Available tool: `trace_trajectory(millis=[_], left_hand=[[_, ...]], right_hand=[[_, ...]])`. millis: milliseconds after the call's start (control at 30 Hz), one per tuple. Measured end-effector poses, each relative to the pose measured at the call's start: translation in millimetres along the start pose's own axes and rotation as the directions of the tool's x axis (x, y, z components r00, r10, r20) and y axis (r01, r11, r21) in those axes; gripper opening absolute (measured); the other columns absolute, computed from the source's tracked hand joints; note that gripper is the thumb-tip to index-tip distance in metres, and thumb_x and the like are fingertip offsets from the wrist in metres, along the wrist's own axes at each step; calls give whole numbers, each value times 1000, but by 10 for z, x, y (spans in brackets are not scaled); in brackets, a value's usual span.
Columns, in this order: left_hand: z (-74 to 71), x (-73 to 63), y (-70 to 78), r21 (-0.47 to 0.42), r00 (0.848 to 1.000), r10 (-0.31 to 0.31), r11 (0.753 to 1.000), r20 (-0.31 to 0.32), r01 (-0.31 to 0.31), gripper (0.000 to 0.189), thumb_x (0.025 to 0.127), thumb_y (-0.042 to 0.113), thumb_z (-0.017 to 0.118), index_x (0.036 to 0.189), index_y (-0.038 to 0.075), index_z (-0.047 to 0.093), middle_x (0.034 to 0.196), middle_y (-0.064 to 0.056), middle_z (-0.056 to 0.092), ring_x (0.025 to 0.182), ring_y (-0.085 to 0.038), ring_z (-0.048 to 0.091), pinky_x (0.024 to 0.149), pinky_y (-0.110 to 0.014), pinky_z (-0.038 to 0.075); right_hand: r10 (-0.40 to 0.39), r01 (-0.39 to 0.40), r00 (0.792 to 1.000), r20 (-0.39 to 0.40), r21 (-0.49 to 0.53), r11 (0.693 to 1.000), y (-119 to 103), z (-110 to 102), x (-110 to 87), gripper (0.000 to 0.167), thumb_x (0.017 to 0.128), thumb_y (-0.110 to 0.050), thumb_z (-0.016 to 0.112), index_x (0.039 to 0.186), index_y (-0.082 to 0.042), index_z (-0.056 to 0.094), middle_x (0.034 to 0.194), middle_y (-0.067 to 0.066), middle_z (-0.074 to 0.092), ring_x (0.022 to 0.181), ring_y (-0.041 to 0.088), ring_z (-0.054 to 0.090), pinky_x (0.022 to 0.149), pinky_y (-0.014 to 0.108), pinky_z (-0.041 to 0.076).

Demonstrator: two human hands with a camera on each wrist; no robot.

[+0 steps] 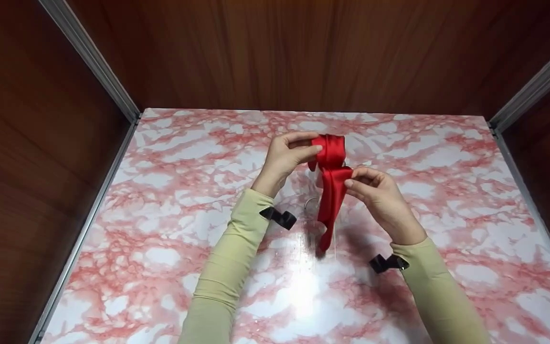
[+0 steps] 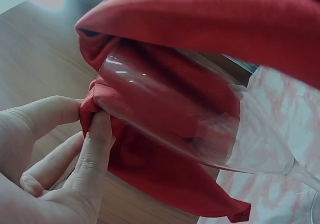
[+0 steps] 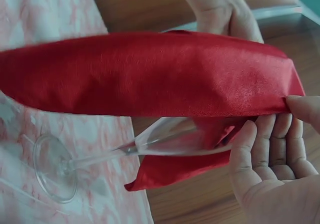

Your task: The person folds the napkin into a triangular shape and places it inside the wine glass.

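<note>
A folded red satin cloth (image 1: 334, 188) hangs over the rim of a clear stemmed glass (image 3: 165, 139), which has a tall, narrow bowl. Part of the cloth lies inside the bowl, and a long tail falls outside towards the person. At the rim, my left hand (image 1: 282, 155) pinches the cloth between thumb and fingers; the left wrist view shows its fingertips against the glass edge. My right hand (image 1: 385, 198) pinches the cloth's right edge between thumb and fingers, just below the rim. From the head view, the cloth hides most of the glass.
The glass stands on a table (image 1: 174, 229) with a red and white marbled top. Brown wood panels (image 1: 275, 57) rise behind it and at both sides, with metal strips (image 1: 93, 52) at the corners. Black straps with small mounts (image 1: 280, 217) sit on both wrists.
</note>
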State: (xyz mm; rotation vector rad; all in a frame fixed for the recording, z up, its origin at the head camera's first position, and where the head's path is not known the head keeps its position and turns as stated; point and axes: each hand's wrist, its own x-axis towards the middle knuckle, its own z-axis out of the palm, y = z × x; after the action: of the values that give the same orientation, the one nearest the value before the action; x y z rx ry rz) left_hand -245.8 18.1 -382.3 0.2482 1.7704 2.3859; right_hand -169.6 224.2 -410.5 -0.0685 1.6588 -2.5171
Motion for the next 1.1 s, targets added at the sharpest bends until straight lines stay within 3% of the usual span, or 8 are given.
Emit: trace_trajectory(millis=[567,833,933,1100], left_hand=[[6,-20,-13,-64,999,-38,997,-36,35,27,79,-5,74,106,-6,68,96,-17,68,82,-22,67,78,-37,56],[10,-38,-19,-92,998,-48,995,-34,45,28,79,-5,73,107,-6,68,96,-18,67,80,-22,67,76,-39,56],[17,-43,-32,-103,998,-49,994,-37,45,28,79,-6,73,107,-6,68,95,-18,66,80,-23,67,75,-37,56],[25,-46,-44,-117,998,-50,992,-45,44,29,79,-7,73,108,-7,67,94,-18,66,78,-22,67,74,-37,56]], right_hand=[[1,3,999,44,-76,997,-62,-55,25,14,86,5,66,95,-5,62,89,7,60,84,17,60,82,33,51],[0,0,1000,3,-72,997,-162,24,46,5,91,-6,64,93,-2,61,91,6,60,84,16,61,84,32,51],[1,-1,1000,-2,-90,996,-160,24,51,1,91,-2,63,90,-2,62,89,6,60,82,15,62,84,33,52],[5,-4,1000,7,-96,995,-139,-7,59,8,91,3,60,89,-4,64,86,5,61,82,15,62,85,34,52]])
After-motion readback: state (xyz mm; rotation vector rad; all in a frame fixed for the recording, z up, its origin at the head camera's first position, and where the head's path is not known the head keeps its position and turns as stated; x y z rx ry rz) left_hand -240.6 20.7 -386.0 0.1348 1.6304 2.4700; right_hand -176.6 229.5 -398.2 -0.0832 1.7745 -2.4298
